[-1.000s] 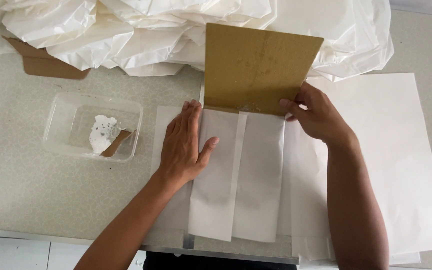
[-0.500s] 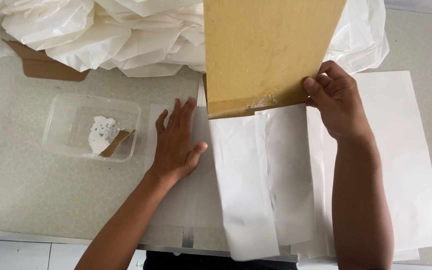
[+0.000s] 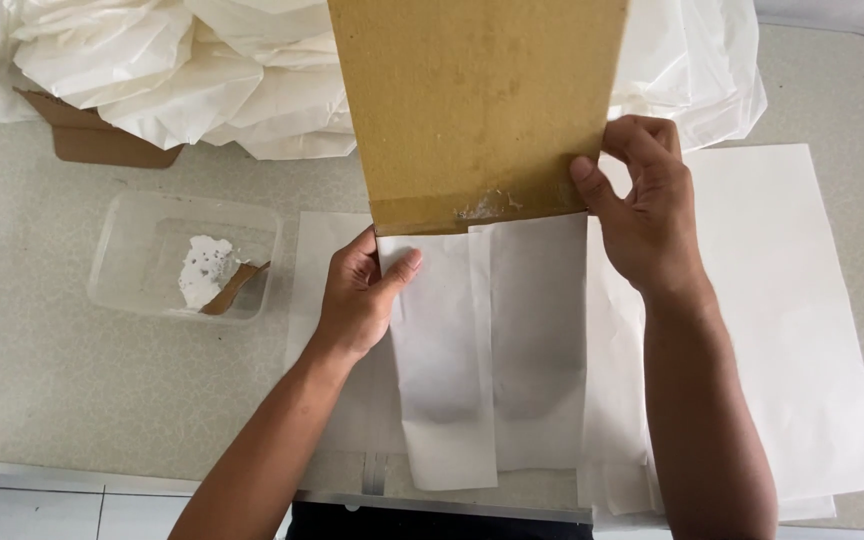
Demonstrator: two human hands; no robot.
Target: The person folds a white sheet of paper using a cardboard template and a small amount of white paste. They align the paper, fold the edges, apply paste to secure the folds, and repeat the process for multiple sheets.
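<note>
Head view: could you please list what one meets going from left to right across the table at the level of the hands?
Clear tub → left hand → folded white paper → right hand → flat white sheet.

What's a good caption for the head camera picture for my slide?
Two hands, left hand and right hand, hold a brown cardboard sheet inside folded white paper.
</note>
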